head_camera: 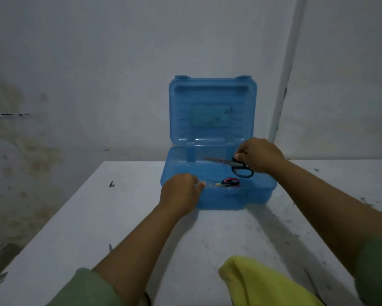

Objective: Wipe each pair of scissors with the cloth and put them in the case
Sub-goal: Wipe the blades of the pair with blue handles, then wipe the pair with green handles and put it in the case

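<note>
Fingers of the right hand [259,154] curl round the handles of the black-handled scissors [236,165], holding them over the open base of the blue case [221,198], blades pointing toward its left side. Left hand [180,192] rests on the case's front-left rim, fingers bent over the edge and gripping it, and just inside the case, near the front wall, lies a second pair with red-and-black handles [229,181]. Nearer than the case, on the white tabletop [75,217], sits the crumpled yellow cloth [263,283], well apart from it.
</note>
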